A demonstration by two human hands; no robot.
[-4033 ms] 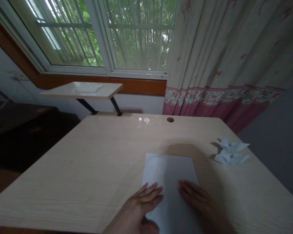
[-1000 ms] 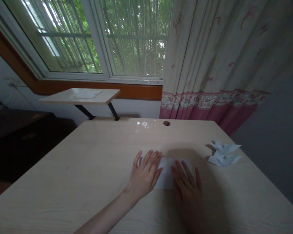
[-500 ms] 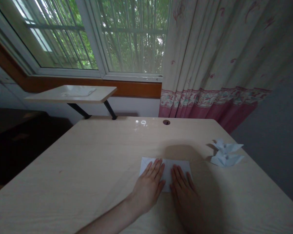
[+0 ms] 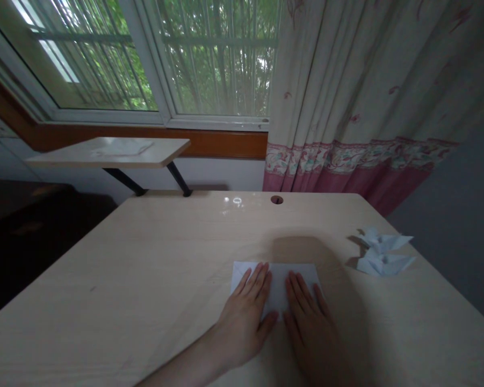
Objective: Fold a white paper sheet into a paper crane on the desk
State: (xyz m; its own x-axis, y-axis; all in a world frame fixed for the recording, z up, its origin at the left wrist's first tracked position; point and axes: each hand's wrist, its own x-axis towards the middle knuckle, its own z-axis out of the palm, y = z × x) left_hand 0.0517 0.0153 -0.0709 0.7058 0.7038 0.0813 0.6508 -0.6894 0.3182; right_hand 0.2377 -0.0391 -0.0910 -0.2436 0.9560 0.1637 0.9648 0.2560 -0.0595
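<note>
A white sheet of paper (image 4: 280, 285) lies flat on the pale wooden counter (image 4: 145, 258), a little right of centre in the lower half of the frame, its long edge running across; faint crease lines show near its upper left corner; the left hand (image 4: 245, 317) rests palm down over the left part of the paper, its fingers (image 4: 258, 277) straight and lying close together, pointing up the frame, with the thumb held out to the side near the paper's lower edge; the right hand (image 4: 308, 317), darker in shadow, lies palm down over the right part, its fingers straight and slightly spread; neither hand is pinching anything, and a strip of paper shows between them. Two folded paper shapes (image 4: 384, 252) sit close together at the right of the frame, near the counter's right edge and well apart from the hands; a round hole (image 4: 276, 200) lies in the counter near its far edge, just above the middle of the frame; a raised shelf (image 4: 171, 155) on dark legs stands at the counter's far left corner, in the left of the frame, with a pale flat item (image 4: 124, 148) on it, too blurred to tell; a barred window (image 4: 221, 70) fills much of the upper left, and a cream and pink curtain (image 4: 346, 97) hangs at the upper right.
</note>
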